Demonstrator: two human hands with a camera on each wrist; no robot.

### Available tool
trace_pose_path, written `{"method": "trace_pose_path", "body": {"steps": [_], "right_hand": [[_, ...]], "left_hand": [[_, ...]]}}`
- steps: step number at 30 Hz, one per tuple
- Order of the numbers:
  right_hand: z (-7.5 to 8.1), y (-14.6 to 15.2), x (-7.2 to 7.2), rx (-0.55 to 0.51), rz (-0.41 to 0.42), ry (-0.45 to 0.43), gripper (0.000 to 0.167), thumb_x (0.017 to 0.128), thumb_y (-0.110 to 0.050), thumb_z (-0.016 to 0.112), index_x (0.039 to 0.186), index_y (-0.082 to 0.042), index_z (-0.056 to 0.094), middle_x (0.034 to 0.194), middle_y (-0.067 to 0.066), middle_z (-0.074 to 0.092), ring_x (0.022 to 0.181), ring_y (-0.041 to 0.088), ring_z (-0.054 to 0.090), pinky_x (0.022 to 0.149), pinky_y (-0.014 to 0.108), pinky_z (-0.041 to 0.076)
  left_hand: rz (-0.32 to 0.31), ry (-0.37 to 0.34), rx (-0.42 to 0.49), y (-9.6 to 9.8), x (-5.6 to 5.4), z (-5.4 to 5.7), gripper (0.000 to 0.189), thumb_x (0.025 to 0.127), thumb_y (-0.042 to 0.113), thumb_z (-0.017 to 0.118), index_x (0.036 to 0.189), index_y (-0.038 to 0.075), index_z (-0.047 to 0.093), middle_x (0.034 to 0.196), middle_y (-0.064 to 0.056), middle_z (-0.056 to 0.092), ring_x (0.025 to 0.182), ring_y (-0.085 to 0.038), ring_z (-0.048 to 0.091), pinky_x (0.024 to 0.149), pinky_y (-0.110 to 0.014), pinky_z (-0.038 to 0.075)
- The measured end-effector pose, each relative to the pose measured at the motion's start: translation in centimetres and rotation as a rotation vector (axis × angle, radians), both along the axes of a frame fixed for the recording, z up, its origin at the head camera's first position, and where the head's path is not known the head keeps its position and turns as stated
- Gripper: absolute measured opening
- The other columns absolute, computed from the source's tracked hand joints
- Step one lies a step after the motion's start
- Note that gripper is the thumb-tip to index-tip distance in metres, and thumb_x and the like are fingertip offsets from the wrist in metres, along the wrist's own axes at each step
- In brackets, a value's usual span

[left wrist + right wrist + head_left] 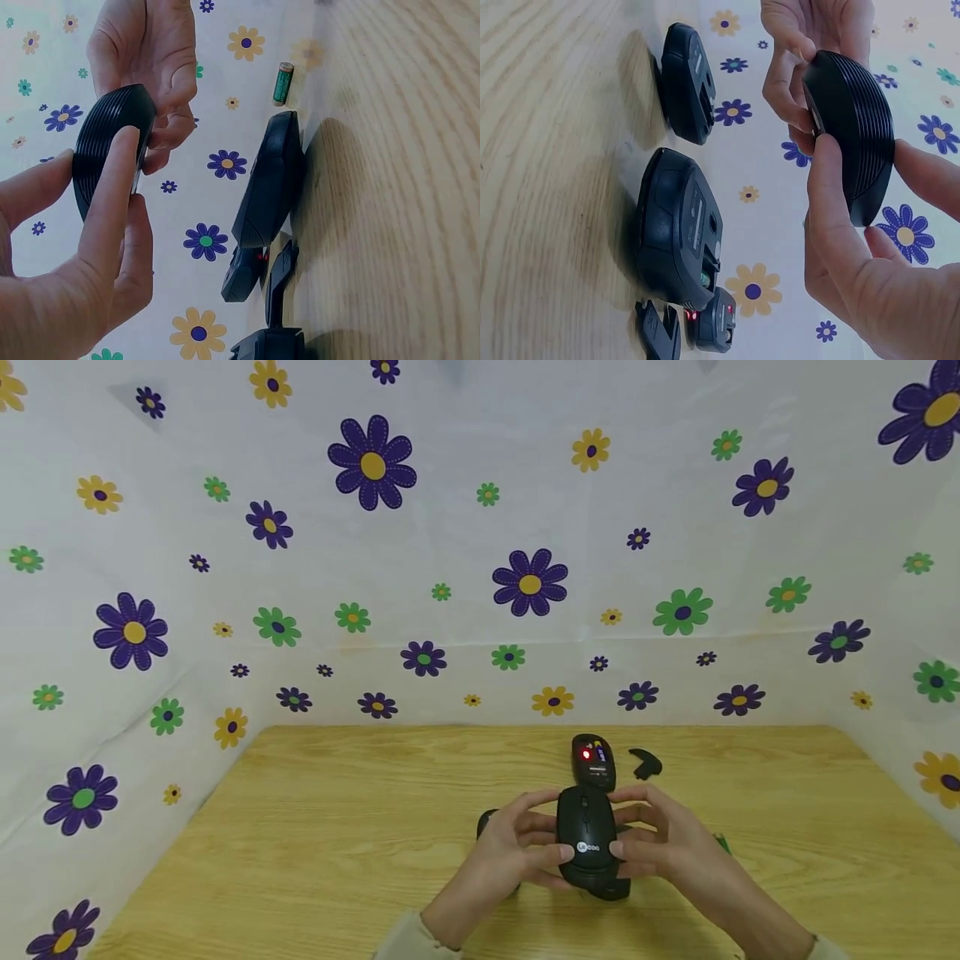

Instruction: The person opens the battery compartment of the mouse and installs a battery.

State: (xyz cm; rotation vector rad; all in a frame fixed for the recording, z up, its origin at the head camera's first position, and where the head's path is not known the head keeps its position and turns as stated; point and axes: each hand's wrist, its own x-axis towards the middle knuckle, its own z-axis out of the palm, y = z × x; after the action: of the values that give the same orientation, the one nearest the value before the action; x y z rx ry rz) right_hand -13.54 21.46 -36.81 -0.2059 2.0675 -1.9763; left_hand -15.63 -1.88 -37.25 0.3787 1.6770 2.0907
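Note:
A black computer mouse [587, 827] with a white logo is raised above the table, its buttons and wheel pointing away from me. My left hand [510, 847] grips its left side and my right hand [667, 839] its right side, thumbs near the logo. Ribbed lines mark the mouse's side in the right wrist view. Below it, a second black mouse [679, 225] lies underside up, something green in its uncovered battery slot. Another upturned mouse [688, 82] is partly hidden behind my left hand in the head view. Farther back, one more upturned mouse [592, 768] shows a red light.
A loose black battery cover [647, 763] lies right of the lit mouse. A green battery [283, 84] rests on the wooden table [337, 827], mostly hidden by my right hand in the head view. A flower-patterned white sheet [450, 543] encloses the back and sides.

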Motion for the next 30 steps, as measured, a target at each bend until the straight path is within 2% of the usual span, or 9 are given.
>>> {"method": "trace_pose_path", "body": {"steps": [3,7,13,17,21,25,30], "right_hand": [[-0.23,0.16,0.09,-0.007,0.009,0.004,0.061,0.094,-0.002,0.067,0.145,0.003,0.033,0.131,0.027,0.049,0.103,0.029,0.063,0.086,0.048,0.061],[-0.37,0.27,0.20,-0.005,0.024,0.027,0.054,0.097,-0.002,0.064,0.143,0.007,0.039,0.136,0.030,0.047,0.107,0.031,0.064,0.086,0.047,0.061],[-0.32,0.34,0.18,-0.015,0.033,0.041,0.047,0.101,-0.001,0.057,0.143,0.010,0.041,0.135,0.030,0.047,0.110,0.029,0.062,0.085,0.040,0.062],[-0.31,0.42,0.11,-0.028,0.046,0.035,0.050,0.098,0.006,0.056,0.145,0.010,0.039,0.134,0.028,0.048,0.110,0.028,0.063,0.085,0.039,0.061],[-0.41,0.50,0.00,-0.053,0.058,0.024,0.060,0.090,0.012,0.058,0.146,0.009,0.038,0.134,0.025,0.049,0.107,0.027,0.064,0.084,0.040,0.061],[-0.50,0.48,-0.05,-0.057,0.054,0.021,0.065,0.085,0.013,0.062,0.146,0.007,0.039,0.132,0.022,0.051,0.105,0.026,0.063,0.084,0.041,0.061],[-0.37,0.35,-0.05,-0.051,0.040,0.014,0.066,0.085,0.009,0.068,0.146,0.004,0.043,0.128,0.020,0.053,0.105,0.026,0.064,0.085,0.042,0.060]], "left_hand": [[-0.008,0.021,-0.003,0.01,0.06,-0.23,0.063,0.088,-0.014,0.067,0.145,0.004,0.050,0.117,-0.018,0.062,0.100,-0.027,0.065,0.068,-0.050,0.064],[-0.014,0.035,-0.026,-0.02,0.09,-0.36,0.055,0.090,-0.011,0.067,0.141,0.004,0.055,0.119,-0.017,0.059,0.100,-0.025,0.065,0.070,-0.051,0.063],[-0.009,-0.010,-0.008,0.03,0.14,-0.22,0.047,0.096,-0.003,0.064,0.142,0.003,0.056,0.124,-0.018,0.057,0.105,-0.031,0.067,0.072,-0.049,0.063],[0.001,-0.019,0.016,0.04,0.13,-0.08,0.042,0.099,-0.005,0.056,0.142,0.001,0.057,0.124,-0.019,0.058,0.108,-0.032,0.066,0.073,-0.050,0.063],[0.011,-0.003,0.007,0.07,0.10,-0.10,0.048,0.095,-0.014,0.054,0.141,0.000,0.058,0.118,-0.018,0.060,0.102,-0.027,0.067,0.075,-0.047,0.064],[0.030,0.022,-0.041,0.11,0.00,-0.15,0.054,0.090,-0.019,0.061,0.139,0.003,0.061,0.116,-0.014,0.063,0.097,-0.022,0.066,0.076,-0.044,0.064],[0.048,0.089,-0.085,0.25,-0.14,-0.28,0.055,0.085,-0.019,0.067,0.136,0.003,0.064,0.109,-0.012,0.067,0.094,-0.020,0.065,0.076,-0.046,0.064]]}}
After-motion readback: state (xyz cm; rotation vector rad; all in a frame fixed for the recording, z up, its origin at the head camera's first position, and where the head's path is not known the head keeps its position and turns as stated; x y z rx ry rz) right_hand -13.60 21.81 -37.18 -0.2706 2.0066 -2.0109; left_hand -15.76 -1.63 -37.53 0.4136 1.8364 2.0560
